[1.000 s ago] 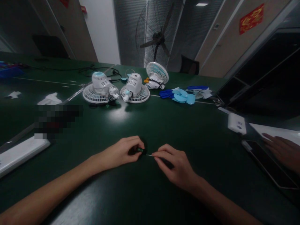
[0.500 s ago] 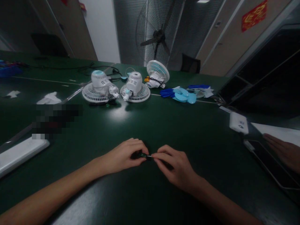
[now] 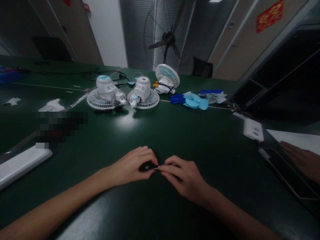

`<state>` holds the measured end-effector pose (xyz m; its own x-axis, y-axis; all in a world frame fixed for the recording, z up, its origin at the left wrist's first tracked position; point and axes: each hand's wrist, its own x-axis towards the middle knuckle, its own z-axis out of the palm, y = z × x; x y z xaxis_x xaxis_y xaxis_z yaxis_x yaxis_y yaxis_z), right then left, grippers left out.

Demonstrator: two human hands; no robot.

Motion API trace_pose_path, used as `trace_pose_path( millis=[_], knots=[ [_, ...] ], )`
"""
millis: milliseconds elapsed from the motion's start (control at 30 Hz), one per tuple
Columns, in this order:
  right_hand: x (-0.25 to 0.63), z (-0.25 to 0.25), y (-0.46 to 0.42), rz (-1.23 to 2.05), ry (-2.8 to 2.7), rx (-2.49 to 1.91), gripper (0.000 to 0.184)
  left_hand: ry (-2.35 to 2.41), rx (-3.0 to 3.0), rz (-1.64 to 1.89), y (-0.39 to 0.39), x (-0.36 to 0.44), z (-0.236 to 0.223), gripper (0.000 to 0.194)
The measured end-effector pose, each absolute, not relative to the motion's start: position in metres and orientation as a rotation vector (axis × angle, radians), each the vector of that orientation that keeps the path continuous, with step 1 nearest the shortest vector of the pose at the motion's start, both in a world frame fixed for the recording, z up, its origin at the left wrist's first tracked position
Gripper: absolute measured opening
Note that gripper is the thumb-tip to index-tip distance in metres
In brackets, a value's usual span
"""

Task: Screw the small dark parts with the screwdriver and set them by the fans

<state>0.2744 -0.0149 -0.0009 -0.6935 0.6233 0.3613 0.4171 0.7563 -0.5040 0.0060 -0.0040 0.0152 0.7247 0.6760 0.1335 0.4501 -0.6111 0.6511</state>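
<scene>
My left hand (image 3: 137, 165) is closed, pinching a small dark piece with a green tint (image 3: 147, 167), mostly hidden by the fingers. Opposite it, my right hand (image 3: 183, 175) grips a thin metal rod (image 3: 156, 168) between thumb and fingertips. Only a short bright length of the rod shows, where the fingertips of both hands almost meet. Its tip lies at the dark piece; whether it sits inside cannot be made out. Both hands are low over the green table (image 3: 160, 133).
Beyond my hands stand several white fan parts: two motor housings on grilles (image 3: 106, 90) (image 3: 143, 91) and a tilted fan (image 3: 167, 78). Light blue fan blades (image 3: 195, 100) lie beside blue gloves (image 3: 177, 98). At right, another person's hand (image 3: 300, 158) is near a phone-like dark slab (image 3: 287, 173) and a white box (image 3: 253, 130).
The visible gap between my hands has narrowed. The rod has met the dark piece, and less of both shows now. My left hand has shifted slightly to the right.
</scene>
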Motion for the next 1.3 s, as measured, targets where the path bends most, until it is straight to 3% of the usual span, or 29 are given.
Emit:
trace_pose_path(
  millis=[367, 900, 1033, 1200, 1300],
  knots=[
    [0.276, 0.001, -0.015, 0.566, -2.355, -0.859, 0.024, 0.857, 2.475, 0.400, 0.010, -0.020, 0.014, 0.023],
    [0.278, 0.001, -0.015, 0.606, -2.356, -0.869, 0.023, 1.931, 2.288, 0.744, 0.083, -0.180, -0.017, 0.050],
    [0.277, 0.003, -0.015, 0.609, -2.351, -0.869, 0.023, 1.904, 2.194, 0.735, 0.080, -0.187, -0.009, 0.058],
    [0.276, 0.005, -0.016, 0.638, -2.332, -0.851, 0.024, 1.818, 2.022, 0.624, 0.075, -0.210, 0.003, 0.082],
    [0.276, 0.004, -0.016, 0.647, -2.330, -0.852, 0.024, 1.803, 1.972, 0.641, 0.074, -0.218, 0.004, 0.084]
  ],
)
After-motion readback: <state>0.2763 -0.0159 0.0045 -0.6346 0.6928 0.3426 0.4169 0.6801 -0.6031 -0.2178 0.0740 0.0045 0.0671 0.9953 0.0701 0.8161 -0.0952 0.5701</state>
